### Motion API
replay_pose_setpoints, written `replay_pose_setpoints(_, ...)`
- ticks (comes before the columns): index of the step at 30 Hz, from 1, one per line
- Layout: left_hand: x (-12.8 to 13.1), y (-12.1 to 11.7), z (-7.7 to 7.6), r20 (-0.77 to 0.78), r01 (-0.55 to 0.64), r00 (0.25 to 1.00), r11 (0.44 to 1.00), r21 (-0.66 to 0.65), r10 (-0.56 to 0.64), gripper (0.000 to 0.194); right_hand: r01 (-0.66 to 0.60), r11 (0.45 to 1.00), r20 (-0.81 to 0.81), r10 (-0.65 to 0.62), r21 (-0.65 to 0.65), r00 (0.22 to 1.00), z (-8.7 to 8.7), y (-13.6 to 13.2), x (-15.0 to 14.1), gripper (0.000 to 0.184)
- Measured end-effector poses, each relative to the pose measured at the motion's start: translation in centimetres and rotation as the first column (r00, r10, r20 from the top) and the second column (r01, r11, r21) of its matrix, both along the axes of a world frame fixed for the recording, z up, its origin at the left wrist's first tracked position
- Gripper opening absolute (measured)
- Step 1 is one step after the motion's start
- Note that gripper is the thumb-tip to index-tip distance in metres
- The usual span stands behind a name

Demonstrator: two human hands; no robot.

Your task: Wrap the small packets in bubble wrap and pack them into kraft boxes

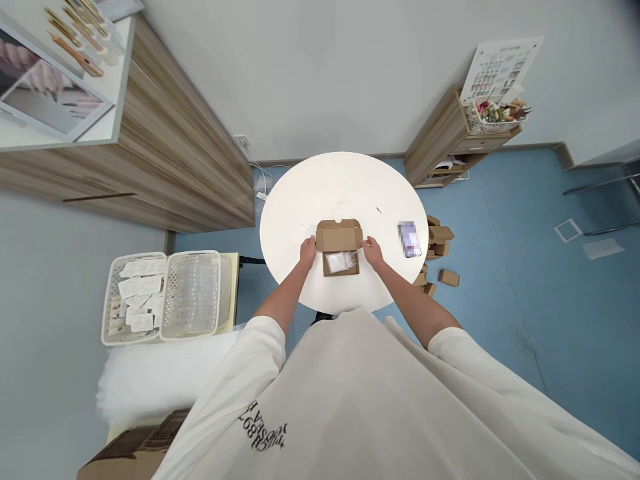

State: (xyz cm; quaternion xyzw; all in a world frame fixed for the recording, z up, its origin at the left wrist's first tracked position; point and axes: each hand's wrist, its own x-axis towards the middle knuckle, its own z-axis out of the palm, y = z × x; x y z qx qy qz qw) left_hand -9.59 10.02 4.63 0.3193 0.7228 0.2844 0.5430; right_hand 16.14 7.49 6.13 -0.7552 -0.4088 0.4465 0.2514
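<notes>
A small brown cardboard box (340, 239) sits on the white oval table in front of me, its lid raised. Inside it lies a white packet (341, 261), wrapped in something clear or pale. My left hand (308, 252) is closed at the left edge of the lid. At the opposite side, my right hand (371, 251) pinches the lid's right edge, thumb and fingers together. The packet's upper right corner pokes up close to the right fingers.
On the table (340, 180), a blurred purple item (409, 239) lies to the right. Closed cardboard boxes (449, 277) are on the blue floor beyond. White baskets (190, 293) with cards and clear pieces stand at left, above bubble wrap (155, 373). A wooden cabinet (200, 140) rises at left.
</notes>
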Motion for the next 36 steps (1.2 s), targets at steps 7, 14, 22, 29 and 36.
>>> replay_pose_setpoints(7, -0.2, 0.2, 1.5, 0.187, 0.048, 0.982, 0.996, -0.077, -0.033, 0.066, 0.026, 0.999, -0.281, -0.020, 0.020, 0.959, 1.6, 0.6, -0.8, 0.045)
replay_pose_setpoints(14, -1.3, -0.3, 1.6, 0.312, 0.133, 0.946, 0.983, -0.128, -0.087, 0.084, 0.045, 0.987, -0.377, -0.100, -0.152, 0.921, 2.5, 0.4, -0.7, 0.057)
replay_pose_setpoints(22, -2.1, -0.7, 2.3, 0.340, 0.196, 0.930, 0.971, -0.139, -0.139, 0.087, -0.019, 0.981, -0.434, -0.068, -0.192, 0.899, 3.1, 0.5, -0.8, 0.071)
replay_pose_setpoints(29, -2.4, -0.4, 4.3, 0.326, 0.213, 0.928, 0.975, -0.065, -0.181, 0.086, -0.084, 0.994, -0.431, 0.043, -0.076, 0.901, 4.2, 0.5, -0.8, 0.076)
replay_pose_setpoints(36, -2.5, -1.3, 4.1, 0.229, 0.229, 0.945, 0.972, 0.051, -0.235, 0.061, -0.166, 0.986, -0.360, 0.146, -0.026, 0.921, 5.2, -0.6, -1.1, 0.069)
